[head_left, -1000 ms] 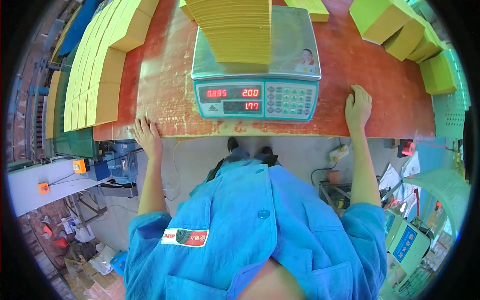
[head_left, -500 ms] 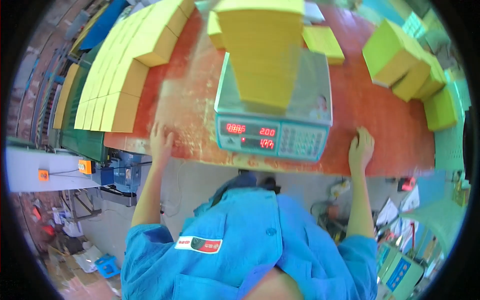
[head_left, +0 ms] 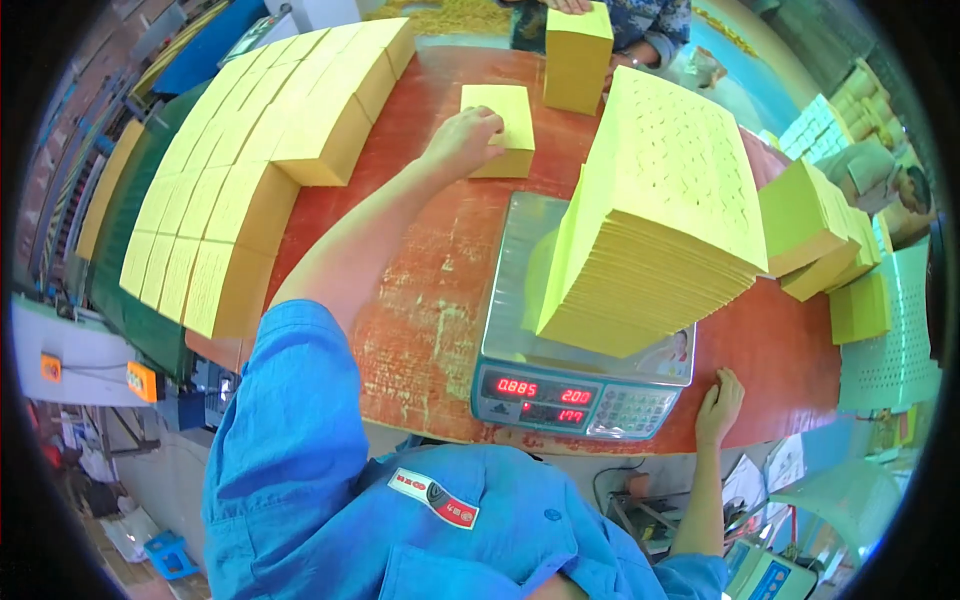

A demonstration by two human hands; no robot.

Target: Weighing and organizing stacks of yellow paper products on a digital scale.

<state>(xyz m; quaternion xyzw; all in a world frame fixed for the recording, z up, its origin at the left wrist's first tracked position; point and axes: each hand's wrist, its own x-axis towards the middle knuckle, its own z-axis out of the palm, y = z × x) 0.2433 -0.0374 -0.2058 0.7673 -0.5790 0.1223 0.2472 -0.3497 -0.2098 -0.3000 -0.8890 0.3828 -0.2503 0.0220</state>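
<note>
A person in a blue work shirt [head_left: 480, 500] stands at the near edge of a worn red table [head_left: 430, 330]; the left arm stretches across it, and the left hand [head_left: 468, 140] is at the left side of a short yellow stack [head_left: 510, 108] on the far middle part of the table; its fingers are bent over the stack's top, but whether they grip it or only touch it I cannot tell.

The right hand [head_left: 718, 408] rests on the table by the near edge, to the right of a scale [head_left: 580, 405]; its fingers are loosely bent and partway open, and it appears to hold nothing.

The scale has a silver pan, a keypad and red lit digits; on the pan stands a tall yellow stack [head_left: 680, 170] of many thin layers, which rises high above everything around it.

Along the left side, a large block of yellow stacks [head_left: 250, 130] sits packed in rows, beside a green surface [head_left: 115, 290]; on the right, several yellow bundles [head_left: 805, 215] lean together; at the far edge, a co-worker's hand [head_left: 567, 5] rests on top of an upright yellow stack [head_left: 580, 65].
</note>
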